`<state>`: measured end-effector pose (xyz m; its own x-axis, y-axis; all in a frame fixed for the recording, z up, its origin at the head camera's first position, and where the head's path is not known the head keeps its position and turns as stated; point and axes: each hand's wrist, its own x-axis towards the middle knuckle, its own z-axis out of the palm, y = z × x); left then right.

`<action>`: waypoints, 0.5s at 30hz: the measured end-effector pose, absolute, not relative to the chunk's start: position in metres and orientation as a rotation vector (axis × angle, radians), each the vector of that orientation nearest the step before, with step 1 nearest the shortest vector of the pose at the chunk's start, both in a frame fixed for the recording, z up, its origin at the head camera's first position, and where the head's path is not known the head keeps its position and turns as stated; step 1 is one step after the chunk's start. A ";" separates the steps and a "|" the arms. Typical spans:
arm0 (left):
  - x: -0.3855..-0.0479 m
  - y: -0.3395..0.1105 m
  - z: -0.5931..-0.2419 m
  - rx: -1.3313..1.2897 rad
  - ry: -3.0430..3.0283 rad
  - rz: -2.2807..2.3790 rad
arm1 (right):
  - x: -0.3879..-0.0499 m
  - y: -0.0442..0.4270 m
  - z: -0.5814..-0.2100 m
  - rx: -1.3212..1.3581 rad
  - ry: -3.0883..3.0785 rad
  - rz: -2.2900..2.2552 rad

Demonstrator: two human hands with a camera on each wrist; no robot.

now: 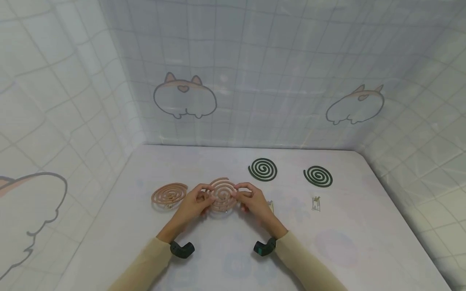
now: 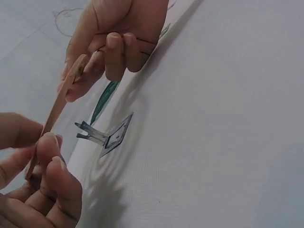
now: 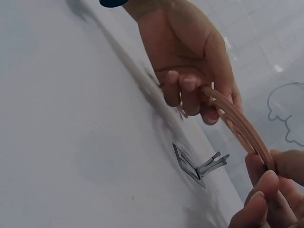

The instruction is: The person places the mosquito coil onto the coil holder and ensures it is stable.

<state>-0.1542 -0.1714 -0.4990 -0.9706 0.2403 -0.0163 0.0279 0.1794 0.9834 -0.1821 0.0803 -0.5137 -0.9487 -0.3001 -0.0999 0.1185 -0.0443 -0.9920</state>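
A brown mosquito coil (image 1: 223, 193) is held just above the table between both hands. My left hand (image 1: 195, 203) pinches its left rim between thumb and fingers, and my right hand (image 1: 256, 201) pinches its right rim. In the left wrist view the coil (image 2: 58, 107) appears nearly edge-on. Below it, apart from it, a small metal coil stand (image 3: 189, 165) lies on the table with its forked prong raised. Left of my left hand, a second brown mosquito coil (image 1: 169, 194) rests tilted over a stand (image 1: 168, 207).
Two green mosquito coils (image 1: 263, 169) lie at the back right, the other green coil (image 1: 318, 176) farther right. A metal stand (image 1: 316, 203) sits in front of that one; another stand (image 1: 271, 206) is partly hidden by the right hand. Patterned cloth walls (image 1: 255, 81) surround the white table (image 1: 364, 234).
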 end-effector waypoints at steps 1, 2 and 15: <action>-0.155 -0.172 -0.500 0.279 2.271 1.901 | -0.182 0.081 -0.514 -0.213 1.946 -2.064; -0.155 -0.173 -0.501 0.296 2.257 1.911 | -0.182 0.081 -0.514 -0.236 1.954 -2.052; -0.162 -0.175 -0.496 0.387 2.194 1.838 | -0.191 0.086 -0.510 -0.517 2.119 -1.756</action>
<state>-0.1624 -0.1753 -0.4958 -0.9327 0.3599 -0.0223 0.0412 0.1678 0.9850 -0.1907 0.0861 -0.5097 -0.8760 -0.4814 -0.0290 -0.0610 0.1702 -0.9835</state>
